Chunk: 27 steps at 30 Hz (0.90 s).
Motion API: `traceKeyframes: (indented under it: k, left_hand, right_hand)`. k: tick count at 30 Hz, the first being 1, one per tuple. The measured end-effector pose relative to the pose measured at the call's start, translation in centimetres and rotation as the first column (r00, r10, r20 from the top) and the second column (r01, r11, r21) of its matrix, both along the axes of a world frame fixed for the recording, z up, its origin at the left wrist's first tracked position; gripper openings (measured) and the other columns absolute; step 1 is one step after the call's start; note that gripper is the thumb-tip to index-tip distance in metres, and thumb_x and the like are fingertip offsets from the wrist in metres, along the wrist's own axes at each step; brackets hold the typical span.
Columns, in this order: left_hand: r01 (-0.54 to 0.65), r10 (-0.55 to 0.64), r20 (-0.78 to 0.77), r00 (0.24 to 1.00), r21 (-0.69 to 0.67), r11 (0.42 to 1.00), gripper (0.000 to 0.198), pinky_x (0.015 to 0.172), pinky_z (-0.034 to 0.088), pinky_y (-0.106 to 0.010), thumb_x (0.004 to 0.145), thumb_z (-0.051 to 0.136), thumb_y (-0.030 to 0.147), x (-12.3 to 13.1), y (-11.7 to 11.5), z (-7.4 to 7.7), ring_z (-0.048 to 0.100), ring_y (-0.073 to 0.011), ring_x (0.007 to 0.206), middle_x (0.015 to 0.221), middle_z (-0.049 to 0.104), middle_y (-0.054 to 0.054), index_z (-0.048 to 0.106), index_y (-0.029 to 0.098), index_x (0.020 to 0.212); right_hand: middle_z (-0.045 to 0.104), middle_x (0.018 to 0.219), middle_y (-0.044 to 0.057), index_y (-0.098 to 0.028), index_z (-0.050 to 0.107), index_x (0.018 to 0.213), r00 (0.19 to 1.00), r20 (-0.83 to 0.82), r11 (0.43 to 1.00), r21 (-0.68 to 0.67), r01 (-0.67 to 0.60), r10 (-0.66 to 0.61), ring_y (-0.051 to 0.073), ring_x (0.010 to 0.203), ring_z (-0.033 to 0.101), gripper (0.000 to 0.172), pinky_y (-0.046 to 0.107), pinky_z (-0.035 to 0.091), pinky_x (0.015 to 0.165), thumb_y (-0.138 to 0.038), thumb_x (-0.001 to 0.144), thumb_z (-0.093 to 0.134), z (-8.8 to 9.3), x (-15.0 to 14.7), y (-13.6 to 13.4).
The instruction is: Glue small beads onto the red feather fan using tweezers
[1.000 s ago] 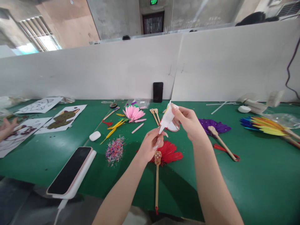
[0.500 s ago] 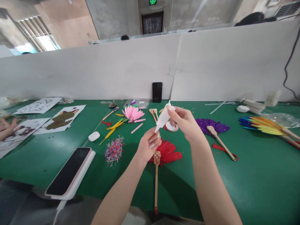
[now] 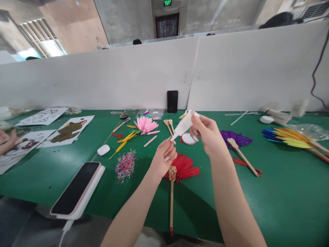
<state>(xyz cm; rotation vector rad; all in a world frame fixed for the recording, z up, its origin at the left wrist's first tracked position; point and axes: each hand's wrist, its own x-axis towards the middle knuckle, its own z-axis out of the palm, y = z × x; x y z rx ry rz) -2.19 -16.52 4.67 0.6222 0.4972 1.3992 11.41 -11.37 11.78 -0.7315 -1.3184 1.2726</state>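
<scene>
Tilted flatter than before, the white bottle (image 3: pixel 185 124) is pinched in the right hand (image 3: pixel 209 134), nozzle (image 3: pixel 175 136) at the left hand (image 3: pixel 162 157), whose curled fingers' hold I can't tell.

Okay so the bottle (image 3: pixel 185 124) is up over the desk (image 3: pixel 285 195), feather fan (image 3: pixel 186 168) lying nearer, confetti pile (image 3: pixel 125 165) and flat phone (image 3: pixel 77 187) off left, another fan (image 3: pixel 241 139) right, upright phone (image 3: pixel 172 101) behind by the partition (image 3: pixel 102 80).

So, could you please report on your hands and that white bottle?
Right hand: holding white bottle, nozzle slanting down. Left hand: curled at nozzle tip. Red feather fan lying below; nothing seen blocking hands.
</scene>
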Motion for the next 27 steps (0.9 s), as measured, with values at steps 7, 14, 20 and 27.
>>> traceKeyframes:
  k: [7,14,20,27]
  left_hand:
    - [-0.201,0.2,-0.1,0.975,0.005,0.98,0.035,0.037,0.014,-0.016,0.077,0.069,0.041,0.6,0.3,0.0,0.021,0.0004,0.033,0.042,0.029,0.01,0.054,0.012,0.064]
    - [-0.303,0.3,-0.099,0.949,-0.019,0.953,0.038,0.036,0.015,-0.016,0.071,0.074,0.041,0.9,0.6,-0.3,0.021,0.0009,0.032,0.042,0.03,0.011,0.051,0.013,0.061]
    - [-0.313,0.31,-0.059,0.949,-0.048,0.949,0.039,0.036,0.017,-0.017,0.072,0.074,0.039,0.4,0.8,-0.4,0.02,0.0002,0.033,0.046,0.029,0.011,0.047,0.015,0.06]
    - [-0.351,0.349,-0.052,0.936,-0.038,0.936,0.031,0.036,0.016,-0.017,0.071,0.074,0.038,0.6,0.7,-0.3,0.021,0.0,0.035,0.046,0.028,0.01,0.057,0.013,0.069]
  right_hand:
    - [0.038,0.042,-0.008,-0.016,0.07,0.08,0.994,0.026,0.995,0.014,0.101,-0.102,0.004,0.034,0.035,0.038,0.022,0.026,0.035,-0.053,0.077,0.064,-0.1,-0.2,0.2]
    - [0.038,0.042,-0.009,-0.016,0.067,0.078,0.992,0.057,0.994,0.024,0.109,-0.11,0.005,0.034,0.033,0.039,0.022,0.025,0.034,-0.055,0.074,0.065,0.0,-1.6,-0.4]
    - [0.039,0.042,-0.008,-0.018,0.059,0.065,0.978,0.106,0.981,0.086,0.172,-0.181,0.006,0.036,0.034,0.035,0.022,0.026,0.036,-0.051,0.074,0.067,-0.4,-2.7,-0.9]
    - [0.038,0.048,-0.007,-0.018,0.058,0.071,0.959,0.128,0.963,0.132,0.235,-0.252,0.007,0.04,0.035,0.03,0.023,0.028,0.039,-0.047,0.078,0.064,-0.6,-3.6,-1.2]
